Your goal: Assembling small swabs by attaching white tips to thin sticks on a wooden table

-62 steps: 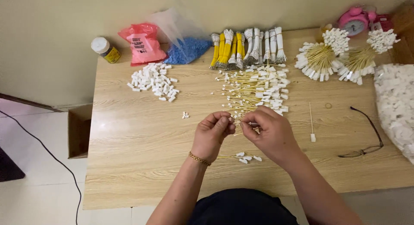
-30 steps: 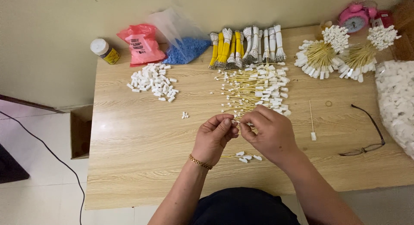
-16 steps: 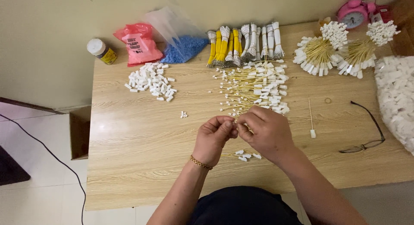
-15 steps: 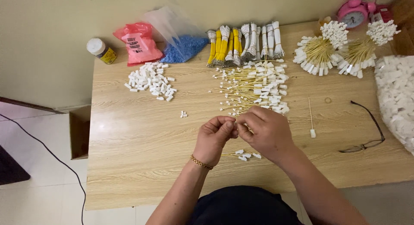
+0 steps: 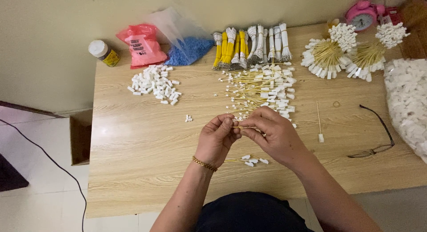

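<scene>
Above the middle of the wooden table (image 5: 133, 170), between the two hands, a thin yellow wire (image 5: 243, 127) is held level. The left hand (image 5: 216, 141) has its fingertips pinched together on one end of the wire; the right hand (image 5: 272, 133) closes its thumb and fingers over the other end. Whether a white connector is being pressed on is hidden by the fingers. Judged from its look, the wire is very light, springy and easily kinked, and is best gripped close to its tip, where a small part would seat, rather than mid-length. Just below the hands lie a few finished wires with white ends (image 5: 251, 160). Just beyond the fingers spreads a loose heap of yellow wires with white connectors (image 5: 262, 87), and behind it a row of bundled yellow and white wires (image 5: 249, 45). To the left rear sits a pile of white connectors (image 5: 153, 83), with a red bag (image 5: 141, 45), a clear bag of blue parts (image 5: 187, 47) and a small jar (image 5: 103, 52). To the right lie tied wire bunches (image 5: 351, 52), spectacles (image 5: 378, 134) and a pink alarm clock (image 5: 362, 14).
</scene>
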